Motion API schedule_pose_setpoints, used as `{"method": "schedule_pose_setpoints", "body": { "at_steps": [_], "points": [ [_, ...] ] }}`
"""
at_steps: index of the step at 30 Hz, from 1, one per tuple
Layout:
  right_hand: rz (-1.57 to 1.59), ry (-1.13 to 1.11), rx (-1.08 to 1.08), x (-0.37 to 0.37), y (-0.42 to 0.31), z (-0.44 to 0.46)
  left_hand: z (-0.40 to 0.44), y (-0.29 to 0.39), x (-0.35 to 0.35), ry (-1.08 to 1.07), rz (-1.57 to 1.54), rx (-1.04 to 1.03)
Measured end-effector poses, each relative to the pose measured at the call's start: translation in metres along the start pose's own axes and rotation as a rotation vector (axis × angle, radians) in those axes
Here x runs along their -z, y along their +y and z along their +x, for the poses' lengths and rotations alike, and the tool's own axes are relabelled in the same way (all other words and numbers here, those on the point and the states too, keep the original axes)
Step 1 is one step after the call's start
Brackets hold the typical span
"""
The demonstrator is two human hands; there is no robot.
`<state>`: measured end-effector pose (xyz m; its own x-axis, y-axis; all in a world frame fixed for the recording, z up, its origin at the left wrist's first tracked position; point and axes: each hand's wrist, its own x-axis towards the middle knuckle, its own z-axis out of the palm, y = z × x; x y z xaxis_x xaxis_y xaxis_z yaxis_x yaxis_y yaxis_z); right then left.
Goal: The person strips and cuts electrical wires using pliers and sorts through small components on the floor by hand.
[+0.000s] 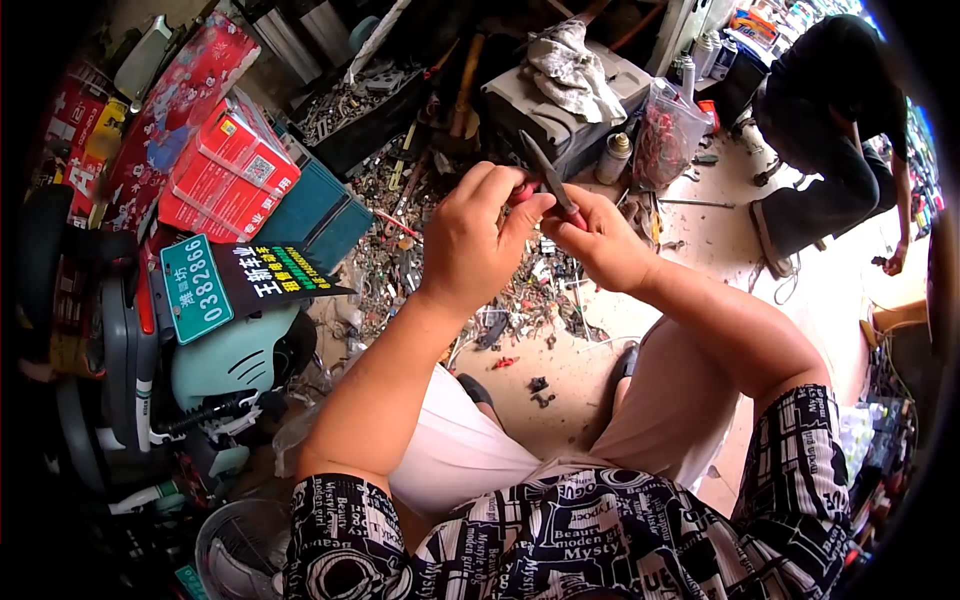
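Observation:
A pair of pliers (pixel 541 163) with dark pointed jaws and red handles is held up in front of me, its tip directed up and slightly left. My right hand (pixel 605 245) is closed on one red handle, with the thumb along it. Curled fingers of my left hand (pixel 470 235) pinch a red part beside the pliers, which looks like the other handle. The fingers hide much of it, and I cannot make out anything between the jaws. Both hands are above a floor littered with small metal and plastic parts (pixel 540 285).
At the left stand a pale green scooter (pixel 225 370) with a green plate, and red boxes (pixel 230 170). Ahead are a grey case (pixel 600 110) with a rag (pixel 570 70), a spray can (pixel 614 158) and a plastic bag (pixel 668 135). Another person (pixel 830 110) bends down at the right.

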<state>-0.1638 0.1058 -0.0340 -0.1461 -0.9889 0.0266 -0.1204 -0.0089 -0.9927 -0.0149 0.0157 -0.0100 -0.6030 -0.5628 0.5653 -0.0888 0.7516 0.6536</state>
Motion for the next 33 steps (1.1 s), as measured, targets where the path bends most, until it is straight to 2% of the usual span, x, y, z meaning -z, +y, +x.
{"method": "schedule_pose_setpoints", "body": {
  "at_steps": [1, 3, 4, 6, 8, 10, 11, 15, 18, 20, 22, 23, 24, 25, 26, 28, 29, 31, 32, 33],
  "points": [
    [0.003, 0.004, -0.001, -0.002, -0.004, -0.002, 0.001, 0.0, 0.0, 0.044, 0.069, -0.059],
    [0.388, -0.142, -0.206, -0.004, -0.01, -0.005, 0.004, -0.001, 0.001, 0.117, 0.171, -0.147],
    [0.391, -0.14, -0.205, -0.003, -0.013, -0.005, 0.004, 0.0, 0.001, 0.113, 0.172, -0.149],
    [0.51, -0.252, -0.406, -0.001, -0.014, -0.005, 0.005, 0.001, 0.003, 0.107, 0.2, -0.142],
    [0.527, -0.259, -0.419, -0.001, -0.014, -0.004, 0.008, -0.001, 0.006, 0.1, 0.226, -0.131],
    [0.579, -0.224, -0.493, -0.002, -0.02, -0.003, 0.013, -0.005, 0.01, 0.089, 0.381, -0.25],
    [0.588, -0.21, -0.515, -0.003, -0.021, -0.003, 0.013, -0.006, 0.009, 0.073, 0.394, -0.241],
    [0.62, -0.169, -0.534, -0.001, -0.022, -0.004, 0.014, -0.002, -0.001, 0.022, 0.364, -0.195],
    [0.627, -0.14, -0.57, 0.003, -0.019, -0.003, 0.015, -0.013, -0.007, 0.057, 0.349, -0.243],
    [0.557, -0.162, -0.487, 0.006, -0.007, 0.0, 0.013, -0.015, -0.008, 0.062, 0.339, -0.226],
    [0.455, -0.121, -0.412, 0.006, 0.001, 0.002, 0.012, -0.015, -0.009, -0.013, 0.169, -0.018],
    [0.351, -0.081, -0.335, 0.006, 0.003, 0.002, 0.012, -0.014, -0.01, -0.015, 0.171, -0.018],
    [0.352, -0.081, -0.333, 0.006, 0.002, 0.002, 0.012, -0.012, -0.011, -0.043, -0.037, 0.154],
    [0.19, -0.035, -0.26, 0.005, 0.001, 0.0, 0.011, -0.01, -0.011, -0.071, -0.247, 0.326],
    [0.027, 0.012, -0.186, 0.005, 0.0, -0.001, 0.01, -0.007, -0.01, -0.07, -0.246, 0.326],
    [-0.019, 0.01, -0.144, 0.005, -0.005, -0.004, 0.008, -0.002, -0.008, -0.089, -0.497, 0.522],
    [-0.064, 0.034, -0.107, 0.003, -0.008, -0.007, 0.006, -0.003, -0.008, -0.083, -0.498, 0.524],
    [-0.19, 0.08, -0.025, 0.005, -0.002, -0.008, 0.003, -0.004, -0.01, -0.121, -0.804, 0.582],
    [-0.193, 0.078, -0.026, 0.008, -0.002, -0.009, 0.002, -0.002, -0.01, -0.118, -0.806, 0.582],
    [-0.352, 0.088, 0.057, 0.011, -0.004, -0.01, 0.001, 0.003, -0.008, -0.138, -0.988, 0.688]
  ]
}}
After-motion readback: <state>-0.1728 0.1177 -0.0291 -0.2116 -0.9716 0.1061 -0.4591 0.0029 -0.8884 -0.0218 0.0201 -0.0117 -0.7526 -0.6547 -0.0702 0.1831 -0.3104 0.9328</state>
